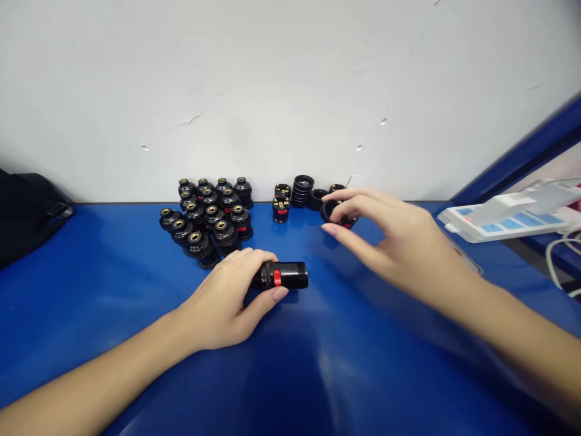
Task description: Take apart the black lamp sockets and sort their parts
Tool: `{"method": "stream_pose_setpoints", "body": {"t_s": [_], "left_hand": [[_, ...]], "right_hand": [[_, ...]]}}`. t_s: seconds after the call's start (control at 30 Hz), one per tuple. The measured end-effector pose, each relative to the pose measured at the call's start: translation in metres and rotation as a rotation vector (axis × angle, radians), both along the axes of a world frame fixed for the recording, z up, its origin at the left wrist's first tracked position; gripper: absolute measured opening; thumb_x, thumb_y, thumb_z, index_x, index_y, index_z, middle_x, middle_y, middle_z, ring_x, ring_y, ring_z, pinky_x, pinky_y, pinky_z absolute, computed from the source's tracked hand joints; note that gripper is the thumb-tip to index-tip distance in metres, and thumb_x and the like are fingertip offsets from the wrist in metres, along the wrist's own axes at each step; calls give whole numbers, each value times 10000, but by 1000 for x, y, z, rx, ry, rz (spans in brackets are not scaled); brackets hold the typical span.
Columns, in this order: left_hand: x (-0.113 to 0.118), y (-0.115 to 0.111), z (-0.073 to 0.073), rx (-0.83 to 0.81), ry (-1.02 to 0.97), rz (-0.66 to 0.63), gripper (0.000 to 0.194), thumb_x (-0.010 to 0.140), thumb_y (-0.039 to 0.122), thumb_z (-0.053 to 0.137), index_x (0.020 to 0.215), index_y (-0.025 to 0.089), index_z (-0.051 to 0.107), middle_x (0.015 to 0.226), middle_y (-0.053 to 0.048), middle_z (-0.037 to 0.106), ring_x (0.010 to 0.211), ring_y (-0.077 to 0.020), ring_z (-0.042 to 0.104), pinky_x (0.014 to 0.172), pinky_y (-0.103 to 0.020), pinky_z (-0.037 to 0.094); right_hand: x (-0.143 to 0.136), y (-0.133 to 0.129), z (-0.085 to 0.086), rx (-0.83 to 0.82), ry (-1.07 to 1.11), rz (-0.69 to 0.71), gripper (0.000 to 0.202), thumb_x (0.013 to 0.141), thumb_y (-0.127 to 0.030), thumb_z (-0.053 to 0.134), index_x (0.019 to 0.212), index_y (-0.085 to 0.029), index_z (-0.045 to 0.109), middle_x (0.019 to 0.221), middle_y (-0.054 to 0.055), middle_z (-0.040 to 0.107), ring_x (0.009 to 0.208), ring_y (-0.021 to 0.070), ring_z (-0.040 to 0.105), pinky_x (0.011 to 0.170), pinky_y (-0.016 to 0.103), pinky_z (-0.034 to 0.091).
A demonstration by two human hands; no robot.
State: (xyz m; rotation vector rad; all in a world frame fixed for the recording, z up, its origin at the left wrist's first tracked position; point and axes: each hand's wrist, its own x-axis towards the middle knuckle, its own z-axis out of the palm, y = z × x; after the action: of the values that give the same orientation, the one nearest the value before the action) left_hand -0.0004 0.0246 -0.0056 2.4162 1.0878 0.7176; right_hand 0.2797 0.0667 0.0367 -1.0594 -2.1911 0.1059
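Observation:
My left hand point(231, 297) is closed around a black lamp socket point(295, 275) lying on its side. The socket has a red switch tab and its threaded end points right. My right hand point(385, 233) is at the back of the table, its thumb and fingers closed on a black ring point(327, 212). Behind those fingers, black socket parts with some red are partly hidden. Left of it stand a stack of black threaded rings point(302, 191) and two socket cores point(281, 209) with brass contacts and red tabs.
Several domed black lamp sockets point(195, 213) stand grouped at the back left of the blue table point(290, 375). A white power strip point(499, 224) with cables lies at right. A black cloth item point(27, 212) sits far left. The white wall point(272, 91) borders the table's back.

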Motion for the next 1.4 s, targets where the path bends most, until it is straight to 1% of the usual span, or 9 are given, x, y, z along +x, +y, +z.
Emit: {"method": "stream_pose_setpoints", "body": {"t_s": [0.2,0.47,0.9,1.03,1.1,1.17,1.23,1.33,1.4], "left_hand": [[0,1,0,0,-4,-8,212,1079,372,561,1221,215,554,993,-41,681,845,-219,627,799,-384,506],[-1,0,1,-15,-10,-14,218,1079,368,563,1227,207,554,994,-37,670,852,-218,613,807,-385,495],[-1,1,0,-33,-14,-11,233,1074,362,574,1240,198,563,1022,-40,677,877,-220,619,826,-391,498],[-1,0,0,-30,-13,-7,235,1075,364,574,1239,196,565,1019,-39,680,881,-220,624,829,-387,502],[-1,-1,0,-20,-14,-7,240,1078,364,574,1252,198,561,1034,-42,690,892,-223,635,834,-385,504],[-1,-1,0,5,-13,-14,250,1081,363,577,1274,206,550,1052,-39,703,887,-218,647,834,-379,505],[-1,-1,-1,43,-18,-28,278,1088,357,579,1323,220,525,1103,-38,719,897,-211,666,843,-374,508],[-1,-1,-4,69,-40,-34,312,1087,370,604,1346,240,490,1159,-40,734,923,-209,700,855,-370,519],[0,-3,-6,51,-42,-23,312,1080,405,622,1314,245,491,1137,-41,740,929,-220,711,845,-374,530]], "right_hand": [[16,54,2,138,-246,-127,118,973,-277,677,897,-220,748,1350,168,703,1249,411,667,1072,619,548],[3,91,-2,88,-268,-192,72,907,-240,761,866,-200,804,1072,143,723,1020,352,711,967,561,598],[-14,91,2,-2,-411,-323,42,900,-171,783,910,-148,817,1103,160,727,1031,340,700,936,480,593],[-21,69,12,101,-359,-323,77,933,-194,753,938,-128,793,1159,187,711,1187,394,654,1011,492,544],[-27,47,18,107,-243,-242,141,993,-254,689,981,-144,777,1156,173,717,1126,353,680,943,447,551],[-35,19,21,-52,-124,-147,204,1034,-331,636,975,-174,753,1004,114,746,881,264,713,794,388,550],[-42,-8,18,-323,-39,-48,285,1060,-435,588,973,-203,729,838,47,743,715,208,695,653,334,515],[-50,-39,2,-754,49,66,357,1097,-498,480,990,-230,690,695,-3,710,589,172,665,540,286,469],[-52,-50,-11,-931,159,73,344,1096,-512,482,997,-231,655,623,-27,666,534,157,637,513,264,470]]}}
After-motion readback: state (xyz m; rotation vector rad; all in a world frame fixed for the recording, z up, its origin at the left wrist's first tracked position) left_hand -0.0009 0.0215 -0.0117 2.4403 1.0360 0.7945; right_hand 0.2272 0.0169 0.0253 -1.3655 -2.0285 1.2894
